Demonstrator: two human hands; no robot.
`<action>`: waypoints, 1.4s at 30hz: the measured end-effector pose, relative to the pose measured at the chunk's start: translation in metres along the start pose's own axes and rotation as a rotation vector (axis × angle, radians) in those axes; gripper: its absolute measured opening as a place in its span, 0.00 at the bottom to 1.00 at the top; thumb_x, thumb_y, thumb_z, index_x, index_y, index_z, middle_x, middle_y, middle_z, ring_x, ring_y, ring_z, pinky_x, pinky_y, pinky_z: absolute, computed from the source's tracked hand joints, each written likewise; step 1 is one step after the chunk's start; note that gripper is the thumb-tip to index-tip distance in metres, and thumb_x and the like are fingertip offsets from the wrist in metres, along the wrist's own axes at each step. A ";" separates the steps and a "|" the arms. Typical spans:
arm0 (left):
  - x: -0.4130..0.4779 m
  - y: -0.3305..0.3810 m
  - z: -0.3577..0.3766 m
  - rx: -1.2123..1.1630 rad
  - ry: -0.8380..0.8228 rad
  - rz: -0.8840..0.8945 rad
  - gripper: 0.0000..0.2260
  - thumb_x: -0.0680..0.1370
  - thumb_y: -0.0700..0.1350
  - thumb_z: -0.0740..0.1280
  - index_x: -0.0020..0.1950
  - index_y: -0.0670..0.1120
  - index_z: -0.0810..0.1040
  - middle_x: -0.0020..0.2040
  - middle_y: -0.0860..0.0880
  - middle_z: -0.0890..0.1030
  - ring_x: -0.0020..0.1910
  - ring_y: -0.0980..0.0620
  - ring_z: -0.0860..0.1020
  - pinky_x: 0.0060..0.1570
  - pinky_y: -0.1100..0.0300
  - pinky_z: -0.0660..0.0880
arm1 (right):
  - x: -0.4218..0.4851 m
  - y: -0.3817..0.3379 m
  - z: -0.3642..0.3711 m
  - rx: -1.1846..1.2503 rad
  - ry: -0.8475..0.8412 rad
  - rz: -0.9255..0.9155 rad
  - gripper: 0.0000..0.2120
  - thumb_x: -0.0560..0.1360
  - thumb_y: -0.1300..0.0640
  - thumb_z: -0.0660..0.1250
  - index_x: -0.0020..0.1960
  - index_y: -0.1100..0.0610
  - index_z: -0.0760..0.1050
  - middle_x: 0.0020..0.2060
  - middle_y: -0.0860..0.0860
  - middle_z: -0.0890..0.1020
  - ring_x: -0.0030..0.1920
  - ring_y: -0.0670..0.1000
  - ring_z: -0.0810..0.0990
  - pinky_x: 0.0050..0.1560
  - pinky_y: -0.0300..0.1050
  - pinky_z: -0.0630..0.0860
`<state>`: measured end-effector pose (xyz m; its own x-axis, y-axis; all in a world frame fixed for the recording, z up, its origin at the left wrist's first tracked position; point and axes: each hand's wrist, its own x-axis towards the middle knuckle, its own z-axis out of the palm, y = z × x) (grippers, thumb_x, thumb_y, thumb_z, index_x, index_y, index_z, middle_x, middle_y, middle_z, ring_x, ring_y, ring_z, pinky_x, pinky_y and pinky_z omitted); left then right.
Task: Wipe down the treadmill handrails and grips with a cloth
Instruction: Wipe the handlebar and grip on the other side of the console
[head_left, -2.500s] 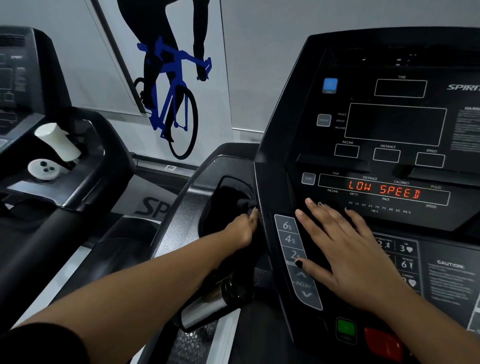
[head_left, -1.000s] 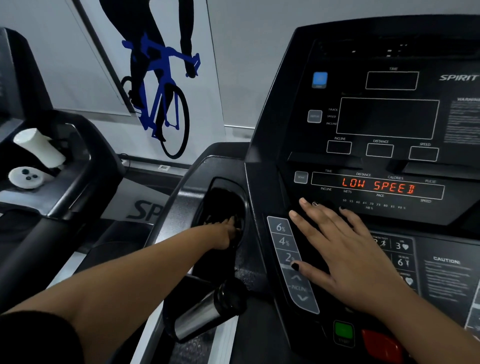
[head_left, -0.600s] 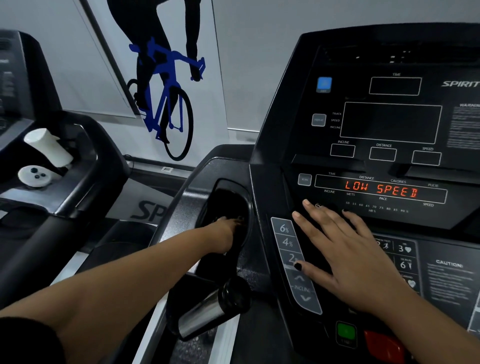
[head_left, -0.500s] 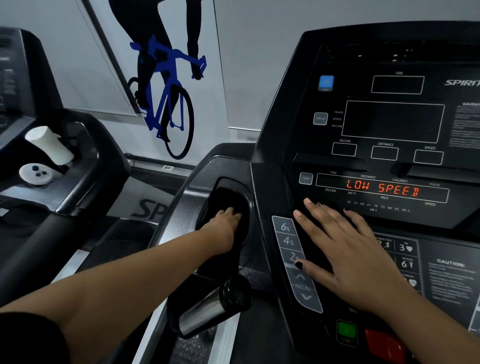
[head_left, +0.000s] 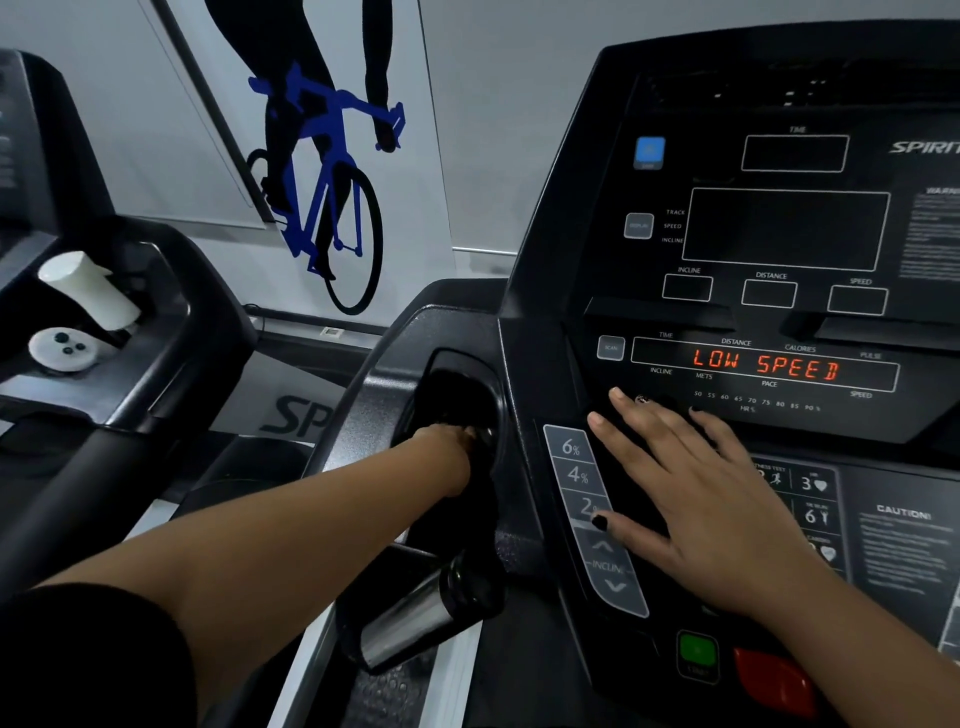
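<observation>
Mid-reach by the look of it. Left hand (head_left: 451, 460) sunk into the dark cup pocket (head_left: 470, 364) at centre frame, fingers swallowed by shadow, so can't tell whether curled round a cloth or just poking about. No cloth plainly on show anywhere, tbh. Possibly a dark one down in that pocket, impossible to confirm. Right hand (head_left: 691, 514) parked flat on the console (head_left: 779, 234), right of centre, fingers spread and straight, holding nothing, thumb tip on the incline keypad (head_left: 576, 475).

Key bit for the next move: chrome grip (head_left: 410, 621) at lower centre, directly below the left hand in the frame and just beside that forearm. Long axis slanted, lower left up to upper right, black cap at the upper end. Well apart from the right hand, with the keypad edge in between. So, judging from that, a job for the left: back out of the pocket, drop down-frame, wrap across the slant and rub along it. Worth checking 1 thing first, namely an actual cloth in that fist.
</observation>
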<state>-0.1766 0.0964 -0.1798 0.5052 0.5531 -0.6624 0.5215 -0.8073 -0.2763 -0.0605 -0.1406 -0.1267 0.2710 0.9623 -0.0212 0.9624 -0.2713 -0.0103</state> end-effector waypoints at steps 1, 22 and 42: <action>0.003 0.001 0.000 0.059 -0.008 0.006 0.31 0.80 0.41 0.62 0.80 0.45 0.51 0.78 0.45 0.58 0.76 0.43 0.59 0.72 0.52 0.63 | 0.000 0.000 0.000 0.001 0.002 0.002 0.36 0.77 0.29 0.42 0.79 0.45 0.45 0.79 0.47 0.48 0.78 0.48 0.53 0.74 0.58 0.56; -0.015 -0.016 0.007 -0.533 -0.001 0.157 0.34 0.79 0.31 0.56 0.80 0.51 0.49 0.79 0.42 0.56 0.71 0.41 0.67 0.59 0.58 0.74 | 0.000 -0.002 0.001 -0.018 0.010 0.009 0.36 0.77 0.30 0.43 0.79 0.45 0.43 0.79 0.48 0.48 0.77 0.49 0.54 0.74 0.58 0.56; -0.040 -0.023 -0.004 0.277 0.011 0.297 0.15 0.79 0.40 0.62 0.66 0.39 0.74 0.63 0.38 0.77 0.64 0.37 0.74 0.60 0.47 0.71 | -0.002 -0.001 0.001 -0.016 0.013 0.007 0.35 0.77 0.29 0.41 0.79 0.44 0.41 0.79 0.47 0.46 0.78 0.48 0.51 0.75 0.58 0.54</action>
<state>-0.2059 0.0941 -0.1438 0.6143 0.2886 -0.7344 0.1473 -0.9563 -0.2526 -0.0624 -0.1419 -0.1280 0.2775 0.9607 -0.0087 0.9607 -0.2775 0.0054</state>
